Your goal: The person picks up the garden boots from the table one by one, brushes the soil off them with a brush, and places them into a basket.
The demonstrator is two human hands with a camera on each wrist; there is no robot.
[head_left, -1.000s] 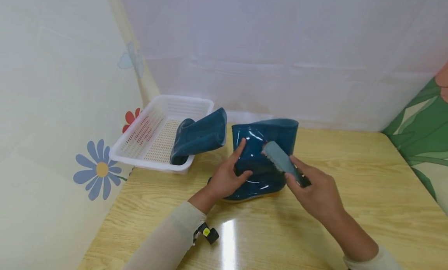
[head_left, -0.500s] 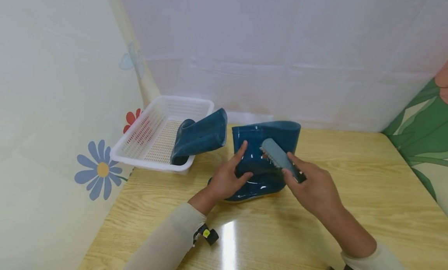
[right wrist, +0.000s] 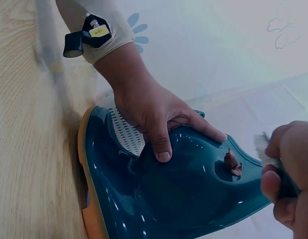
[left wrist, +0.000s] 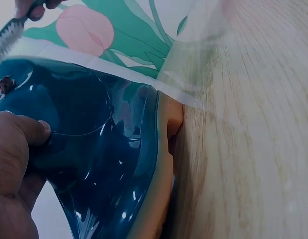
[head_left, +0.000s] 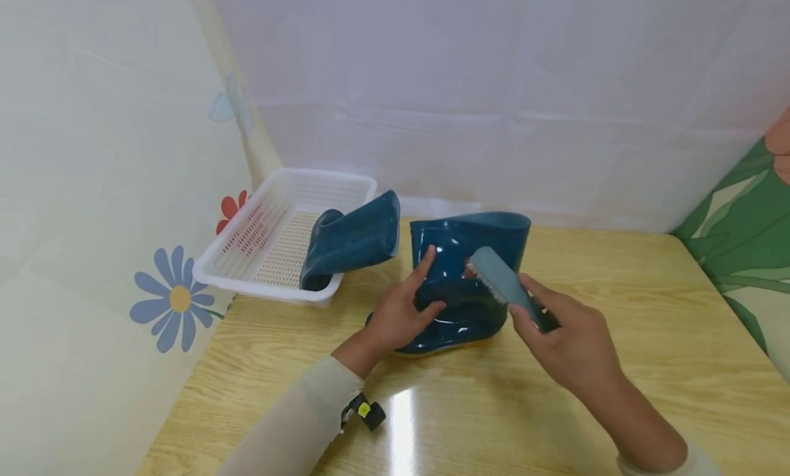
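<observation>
A glossy dark-blue rain boot [head_left: 463, 304] with an orange sole stands upright on the table, toe to the left. My left hand [head_left: 401, 311] grips it at the ankle, thumb and index finger on the near side and the other fingers hidden behind. A small brown clump [right wrist: 232, 163] sticks to the boot's shaft. My right hand [head_left: 570, 332] holds a scrub brush [head_left: 500, 277] by its dark handle, grey-blue back up. Its pale bristles face the shaft near the clump, with a small gap showing in the right wrist view.
At the back left is a white plastic basket [head_left: 237, 277] with perforated walls. A second blue rain boot [head_left: 354, 236] lies in it, its shaft leaning out over the right rim. The wooden table [head_left: 642, 325] meets a pale cloth backdrop [head_left: 494, 105] behind.
The brush first shifts slightly up and left over the boot's shaft, then comes back right and down with my right hand. The left hand keeps its hold, and the boot barely moves.
</observation>
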